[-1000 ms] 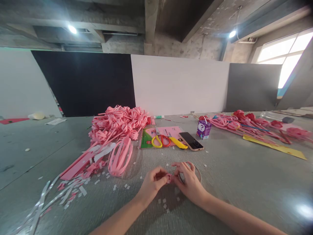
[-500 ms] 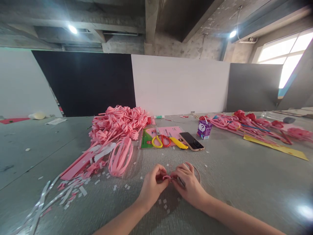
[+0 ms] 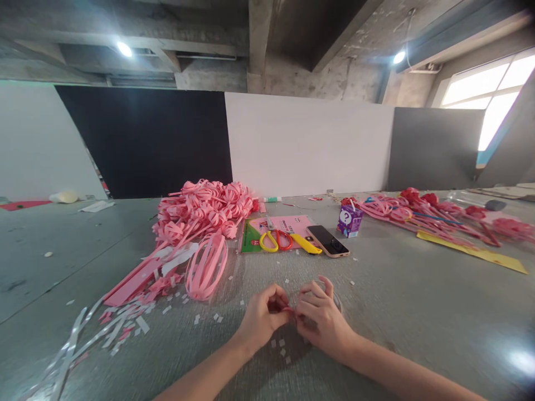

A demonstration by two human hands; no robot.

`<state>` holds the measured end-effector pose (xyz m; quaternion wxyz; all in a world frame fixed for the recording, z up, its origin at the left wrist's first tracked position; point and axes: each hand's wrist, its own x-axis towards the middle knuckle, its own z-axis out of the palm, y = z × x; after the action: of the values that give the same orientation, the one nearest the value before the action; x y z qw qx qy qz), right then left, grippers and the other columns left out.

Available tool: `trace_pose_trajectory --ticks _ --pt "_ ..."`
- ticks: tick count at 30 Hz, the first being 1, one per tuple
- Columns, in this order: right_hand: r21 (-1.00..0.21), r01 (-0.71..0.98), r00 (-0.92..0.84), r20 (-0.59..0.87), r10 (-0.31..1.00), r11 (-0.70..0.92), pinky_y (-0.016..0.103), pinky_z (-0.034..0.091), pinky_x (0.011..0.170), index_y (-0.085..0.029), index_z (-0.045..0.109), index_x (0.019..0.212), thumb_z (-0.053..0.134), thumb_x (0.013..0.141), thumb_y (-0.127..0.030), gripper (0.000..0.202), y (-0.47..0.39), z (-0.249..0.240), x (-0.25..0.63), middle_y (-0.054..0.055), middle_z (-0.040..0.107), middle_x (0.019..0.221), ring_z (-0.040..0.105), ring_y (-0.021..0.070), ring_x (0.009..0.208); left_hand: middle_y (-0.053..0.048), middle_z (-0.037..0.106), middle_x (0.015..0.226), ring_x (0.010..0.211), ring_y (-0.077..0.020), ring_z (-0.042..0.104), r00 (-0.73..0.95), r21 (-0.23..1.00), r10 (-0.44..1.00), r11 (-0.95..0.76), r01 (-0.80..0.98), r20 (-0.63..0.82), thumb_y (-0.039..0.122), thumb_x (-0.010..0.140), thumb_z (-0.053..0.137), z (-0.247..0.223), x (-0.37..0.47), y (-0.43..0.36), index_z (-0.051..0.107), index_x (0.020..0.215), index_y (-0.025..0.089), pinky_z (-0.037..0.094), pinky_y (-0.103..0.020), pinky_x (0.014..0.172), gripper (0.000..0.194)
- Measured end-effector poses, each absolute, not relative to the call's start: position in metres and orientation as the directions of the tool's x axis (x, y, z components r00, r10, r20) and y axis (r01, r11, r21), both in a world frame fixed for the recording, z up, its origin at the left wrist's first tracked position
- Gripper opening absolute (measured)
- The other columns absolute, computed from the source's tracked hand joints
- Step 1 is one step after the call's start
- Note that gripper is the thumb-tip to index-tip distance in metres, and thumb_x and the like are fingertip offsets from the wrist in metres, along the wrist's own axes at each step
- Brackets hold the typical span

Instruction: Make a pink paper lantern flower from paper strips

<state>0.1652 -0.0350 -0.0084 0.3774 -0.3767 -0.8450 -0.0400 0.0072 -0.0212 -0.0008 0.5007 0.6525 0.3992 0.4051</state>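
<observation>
Low over the grey table, my left hand [image 3: 264, 316] pinches a small pink paper strip [image 3: 288, 309] between thumb and fingers. My right hand [image 3: 321, 318] meets it from the other side, its fingertips closed on the strip's other end. Most of the strip is hidden by my fingers. Just behind the right hand, partly covered, shows a ring like a roll of clear tape [image 3: 337, 301]. Tiny white paper bits [image 3: 282, 352] lie under and around both hands. Left of my hands rests a looped pink paper-strip bundle [image 3: 205, 273].
Beyond my hands, scissors [image 3: 268, 241] and a yellow-handled cutter [image 3: 306, 244] lie on a pink and green packet [image 3: 251, 229], beside a phone [image 3: 328, 240]. A purple box [image 3: 349, 220] stands behind. Pink paper flowers [image 3: 204, 203] pile up at left; more pink pieces [image 3: 430, 210] lie right.
Both hands stay pinched on the pink strip and have shifted slightly downward. The right hand's fingers have turned, covering more of the strip. Other things lie as before.
</observation>
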Motion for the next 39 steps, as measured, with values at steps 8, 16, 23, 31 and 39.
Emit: trace_pose_trajectory --ticks 8,16,23,31,39 --pt "-0.086 0.652 -0.394 0.811 0.433 0.754 0.041 0.016 0.091 -0.020 0.047 0.061 0.047 0.072 -0.009 0.016 -0.038 -0.011 0.165 -0.006 0.054 0.057 0.051 0.0133 0.075 0.006 0.049 0.056 0.057 -0.0086 0.047 0.356 0.983 0.934 0.055 -0.176 0.012 0.014 0.056 0.066 0.006 0.005 -0.019 0.050 0.065 0.015 0.035 -0.018 0.056 0.018" --pt "-0.252 0.713 -0.303 0.730 0.612 0.654 0.041 0.023 0.088 -0.021 0.045 0.076 0.044 0.073 -0.013 0.009 -0.042 0.001 0.168 0.000 0.054 0.076 0.050 0.0168 0.081 0.005 0.053 0.061 0.060 -0.0115 0.056 0.304 0.986 0.953 0.044 -0.163 0.007 0.022 0.062 0.066 0.001 0.004 -0.015 0.049 0.071 0.016 0.042 -0.024 0.062 0.020" --pt "-0.270 0.696 -0.366 0.664 0.652 0.665 0.047 0.016 0.094 -0.021 0.045 0.081 0.046 0.074 -0.013 0.010 -0.037 -0.003 0.168 0.003 0.058 0.087 0.047 0.0201 0.100 0.005 0.053 0.061 0.057 -0.0107 0.055 0.392 0.989 0.916 -0.125 0.075 0.086 0.017 0.062 0.063 -0.006 0.006 -0.017 0.049 0.073 0.017 0.040 -0.021 0.056 0.017" --pt "-0.351 0.687 -0.294 0.666 0.686 0.636 0.048 0.019 0.093 -0.021 0.047 0.076 0.050 0.075 -0.017 0.005 -0.033 -0.008 0.167 0.003 0.056 0.084 0.054 0.0167 0.086 0.004 0.053 0.063 0.057 -0.0097 0.050 0.405 0.977 0.907 -0.175 0.122 0.112 0.019 0.062 0.063 -0.006 0.006 -0.016 0.051 0.073 0.016 0.037 -0.019 0.054 0.016" --pt "-0.411 0.690 -0.240 0.647 0.724 0.596 0.040 0.031 0.085 -0.020 0.042 0.074 0.050 0.073 -0.017 0.009 -0.027 -0.008 0.170 -0.001 0.053 0.073 0.054 0.0141 0.071 0.001 0.052 0.059 0.061 -0.0128 0.048 0.388 0.985 0.917 -0.143 0.101 0.093 0.034 0.074 0.053 0.004 0.005 -0.018 0.063 0.071 0.015 0.035 -0.021 0.057 0.021"
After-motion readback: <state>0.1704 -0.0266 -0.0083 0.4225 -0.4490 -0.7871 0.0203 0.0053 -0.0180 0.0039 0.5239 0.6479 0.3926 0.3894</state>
